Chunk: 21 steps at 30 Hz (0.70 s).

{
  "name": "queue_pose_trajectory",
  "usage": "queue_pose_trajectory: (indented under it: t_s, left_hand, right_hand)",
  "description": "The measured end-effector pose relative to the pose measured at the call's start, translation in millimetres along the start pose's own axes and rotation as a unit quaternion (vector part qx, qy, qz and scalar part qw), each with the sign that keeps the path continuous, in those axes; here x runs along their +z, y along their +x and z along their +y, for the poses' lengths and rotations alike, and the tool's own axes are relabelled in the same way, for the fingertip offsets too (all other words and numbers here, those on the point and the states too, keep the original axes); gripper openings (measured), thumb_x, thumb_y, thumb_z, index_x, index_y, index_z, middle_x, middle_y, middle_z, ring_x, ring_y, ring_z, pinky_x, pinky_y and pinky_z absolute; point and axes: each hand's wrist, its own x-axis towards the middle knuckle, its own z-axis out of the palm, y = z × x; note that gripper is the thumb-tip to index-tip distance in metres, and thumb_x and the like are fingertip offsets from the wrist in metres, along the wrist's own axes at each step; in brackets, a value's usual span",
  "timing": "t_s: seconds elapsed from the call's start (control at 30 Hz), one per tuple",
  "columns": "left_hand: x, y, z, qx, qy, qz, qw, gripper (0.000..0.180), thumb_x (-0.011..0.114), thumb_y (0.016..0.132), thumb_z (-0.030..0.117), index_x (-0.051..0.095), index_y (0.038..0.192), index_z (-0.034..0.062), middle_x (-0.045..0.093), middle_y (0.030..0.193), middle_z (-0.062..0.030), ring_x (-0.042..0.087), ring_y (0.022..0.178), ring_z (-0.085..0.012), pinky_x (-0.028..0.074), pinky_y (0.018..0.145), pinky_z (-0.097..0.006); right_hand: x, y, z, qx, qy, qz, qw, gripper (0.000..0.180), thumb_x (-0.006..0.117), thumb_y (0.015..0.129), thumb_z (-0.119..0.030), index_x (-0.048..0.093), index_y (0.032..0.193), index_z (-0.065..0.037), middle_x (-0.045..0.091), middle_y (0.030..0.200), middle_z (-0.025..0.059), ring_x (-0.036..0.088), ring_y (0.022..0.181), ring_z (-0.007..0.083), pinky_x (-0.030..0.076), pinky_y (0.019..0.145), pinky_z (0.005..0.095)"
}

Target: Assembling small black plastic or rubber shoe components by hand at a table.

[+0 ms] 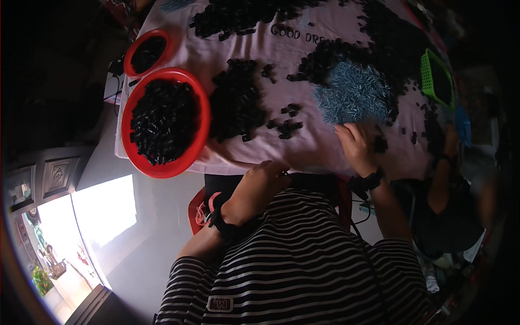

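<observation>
My left hand (259, 186) is closed at the near table edge, its fingers curled inward. A dark bit shows at its fingertips, too small to name. My right hand (357, 145) reaches to the near edge of a heap of small, thin blue-grey pieces (355, 89), with its fingers bent together and pointing down. What those fingertips pinch, if anything, is hidden. Left of the heap lie a few small clusters of short black pieces (287, 128). Farther left is a larger mound of the same black pieces (237, 100).
A large red basin (202, 130) full of black pieces stands at the left table edge, a smaller red basin (128, 62) behind it. More black pieces (233, 19) cover the far side of the pink cloth (319, 157). A green basket (428, 81) and another person's arm (441, 179) are at right.
</observation>
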Motion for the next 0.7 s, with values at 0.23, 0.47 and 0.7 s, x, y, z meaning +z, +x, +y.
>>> queue_pose_trajectory:
  t_s: [0.23,0.47,0.7]
  left_hand:
    - [-6.4,-3.1,-12.1,0.032,-0.102,0.031,0.994,0.026,0.070,0.093,0.015,0.070,0.115,0.0008,0.072,0.106,-0.0182,0.070,0.098,-0.0336,0.054,0.087,-0.039]
    - [-1.2,-0.2,-20.4,0.008,-0.269,0.025,0.963,0.027,0.072,0.098,0.015,0.068,0.119,-0.0004,0.072,0.103,-0.0091,0.068,0.094,-0.0168,0.053,0.085,-0.030]
    - [-8.6,4.2,-8.0,-0.059,-0.467,-0.028,0.882,0.029,0.072,0.099,0.015,0.066,0.124,0.0022,0.068,0.107,0.0010,0.064,0.097,-0.0078,0.052,0.088,-0.024]
  right_hand:
    - [5.2,8.3,-6.0,0.052,0.063,0.015,0.997,0.024,0.077,0.087,-0.002,0.071,0.110,-0.003,0.064,0.100,0.0113,0.065,0.091,0.0309,0.052,0.080,0.0403]
    - [0.6,19.3,-29.9,0.049,0.040,0.018,0.998,0.021,0.075,0.088,0.001,0.072,0.109,-0.002,0.066,0.102,0.0118,0.066,0.089,0.0302,0.053,0.078,0.0389]
    - [-14.8,51.0,-80.7,0.136,0.213,0.042,0.967,0.019,0.074,0.090,0.001,0.073,0.108,-0.003,0.070,0.099,0.0092,0.065,0.090,0.0255,0.051,0.080,0.0354]
